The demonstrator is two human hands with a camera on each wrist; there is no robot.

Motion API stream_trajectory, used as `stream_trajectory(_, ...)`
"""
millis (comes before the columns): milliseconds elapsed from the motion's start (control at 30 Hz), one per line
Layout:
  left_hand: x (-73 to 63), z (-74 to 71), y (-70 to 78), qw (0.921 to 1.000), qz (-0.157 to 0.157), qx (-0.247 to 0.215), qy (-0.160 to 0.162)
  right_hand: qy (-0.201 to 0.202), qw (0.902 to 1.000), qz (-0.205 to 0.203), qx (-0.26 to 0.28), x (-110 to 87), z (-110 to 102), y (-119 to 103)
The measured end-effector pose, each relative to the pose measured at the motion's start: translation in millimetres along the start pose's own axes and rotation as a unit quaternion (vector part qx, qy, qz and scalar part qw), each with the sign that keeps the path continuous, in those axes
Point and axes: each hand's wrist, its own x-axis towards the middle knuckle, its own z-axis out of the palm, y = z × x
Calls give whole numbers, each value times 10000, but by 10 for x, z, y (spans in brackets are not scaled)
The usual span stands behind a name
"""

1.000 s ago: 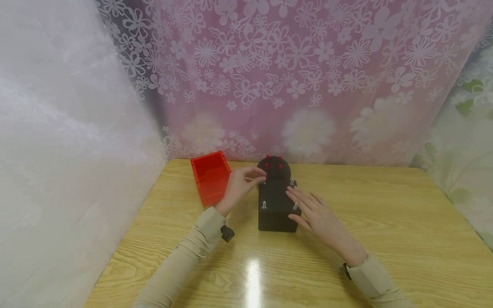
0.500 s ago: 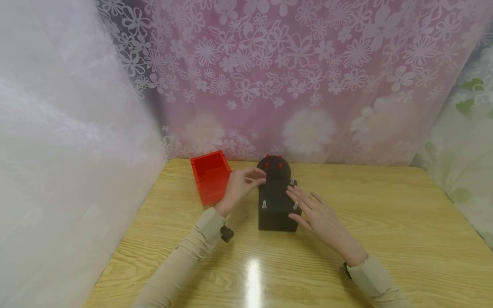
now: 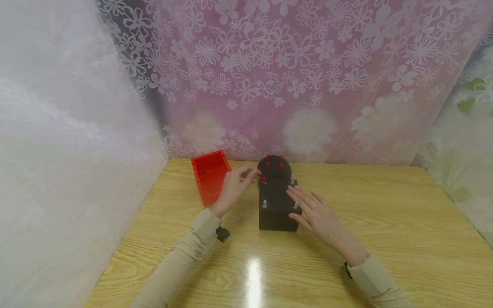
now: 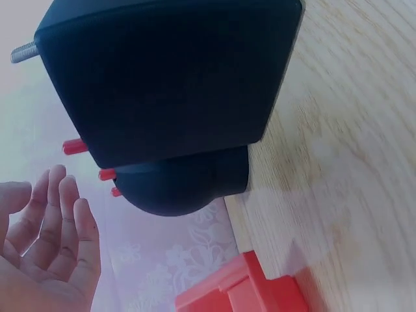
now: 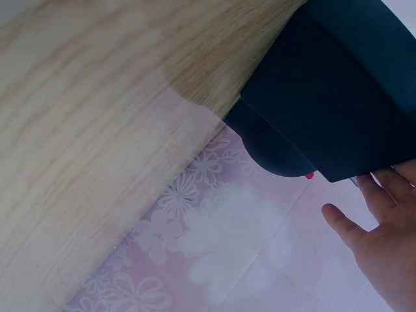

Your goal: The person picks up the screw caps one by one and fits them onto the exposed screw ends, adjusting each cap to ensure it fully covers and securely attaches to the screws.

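A black box (image 3: 278, 218) stands on the table, with silver threaded bolts (image 3: 265, 204) upright near its top corners. On its rear left bolt sits a red cap (image 3: 264, 178). Just left of that cap is my left hand (image 3: 235, 187); in the left wrist view its fingers (image 4: 67, 214) are loosely bent, apart from the box and holding nothing. My right hand (image 3: 317, 216) rests with straight, spread fingers on the box's right edge, by the right-hand bolts. Behind the box, a round black piece (image 3: 274, 173) carries several red caps (image 3: 280, 165).
A red open bin (image 3: 209, 182) lies left of the box, behind my left forearm. The wooden table (image 3: 369, 205) ends at the back against a pink flowered curtain (image 3: 250, 77). White sheeting (image 3: 69, 141) hangs on the left.
My left hand has let go of the red cap at the rear left bolt and drawn slightly left, so that cap now shows. My right hand has stayed in place.
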Motion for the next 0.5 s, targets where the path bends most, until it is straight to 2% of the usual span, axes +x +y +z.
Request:
stream_trajectory(167,-6,-85,-30,9999,-120,27,-8,-1,10000,-17,-25,1,4,4)
stream_trajectory(267,5,-166,-47,10000,-61,72,19,-4,10000,-38,-65,4,0,2)
stream_trajectory(400,47,-291,-73,9996,43,225,157,-3,10000,-44,-68,9,-4,-1)
stream_trajectory(500,81,-388,-90,9991,-3,317,272,8,10000,-48,-55,12,-1,0)
